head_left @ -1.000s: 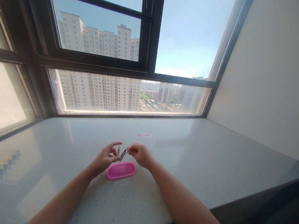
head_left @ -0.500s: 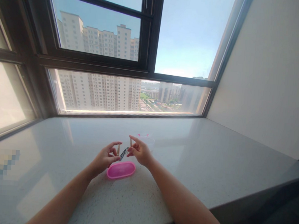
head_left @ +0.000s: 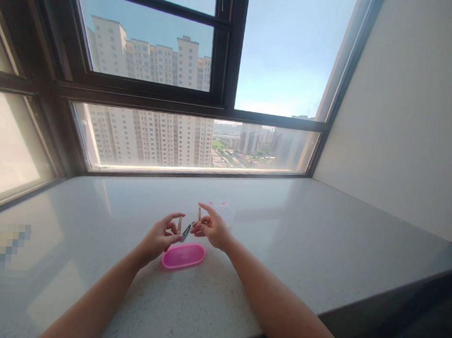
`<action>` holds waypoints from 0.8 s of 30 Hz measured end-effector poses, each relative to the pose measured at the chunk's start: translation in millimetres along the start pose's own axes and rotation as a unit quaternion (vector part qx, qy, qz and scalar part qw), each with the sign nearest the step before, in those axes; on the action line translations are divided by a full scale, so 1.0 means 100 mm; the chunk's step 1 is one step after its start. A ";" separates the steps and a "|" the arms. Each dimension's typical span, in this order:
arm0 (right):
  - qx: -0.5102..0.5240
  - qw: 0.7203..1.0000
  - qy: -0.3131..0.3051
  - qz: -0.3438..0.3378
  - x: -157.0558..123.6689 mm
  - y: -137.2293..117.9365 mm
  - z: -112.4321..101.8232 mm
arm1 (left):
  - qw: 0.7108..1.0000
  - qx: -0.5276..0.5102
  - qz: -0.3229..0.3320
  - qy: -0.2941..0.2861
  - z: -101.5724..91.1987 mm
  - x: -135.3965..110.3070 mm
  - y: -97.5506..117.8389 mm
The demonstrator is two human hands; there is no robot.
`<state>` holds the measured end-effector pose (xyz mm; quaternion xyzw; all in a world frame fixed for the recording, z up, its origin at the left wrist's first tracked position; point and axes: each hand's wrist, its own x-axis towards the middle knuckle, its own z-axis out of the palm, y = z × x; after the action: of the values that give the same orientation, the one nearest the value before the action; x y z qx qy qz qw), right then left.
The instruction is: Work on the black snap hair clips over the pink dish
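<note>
My left hand [head_left: 156, 240] pinches a narrow beige clip [head_left: 179, 225] upright between thumb and fingertip. Opposite it, my right hand [head_left: 215, 230] holds a second beige clip [head_left: 199, 215] the same way, with the index finger on its top end. The exact kind of these clips is too small to make out. Between the hands lie dark snap hair clips [head_left: 186, 231], partly hidden by the right fingers. Just below the left hand, a pink oval tray [head_left: 184, 266] sits on the counter.
Behind my right hand stands a clear box [head_left: 228, 211] with pink latches, partly covered by the hand. The speckled pale countertop [head_left: 302, 235] runs back to a dark window frame [head_left: 195, 176]. A white wall [head_left: 405, 124] rises at the right.
My right hand has shifted very slightly to the right with its beige clip. The left hand keeps its hold and stays nearly still.
</note>
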<state>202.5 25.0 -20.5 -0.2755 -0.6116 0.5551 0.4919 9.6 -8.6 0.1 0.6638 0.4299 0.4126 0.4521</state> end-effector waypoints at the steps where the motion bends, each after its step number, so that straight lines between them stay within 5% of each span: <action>1: -0.003 1.000 0.002 0.004 0.00 -0.01 0.00 | 1.000 0.000 0.000 0.000 0.00 0.00 0.00; 24: -0.024 1.000 0.008 -0.014 0.01 -0.01 0.04 | 1.000 -0.004 0.001 -0.009 0.00 -0.01 0.00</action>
<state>198.3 24.1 -18.3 -0.2826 -0.6247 0.5310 0.4979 9.1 -9.1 0.2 0.6662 0.4234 0.4087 0.4581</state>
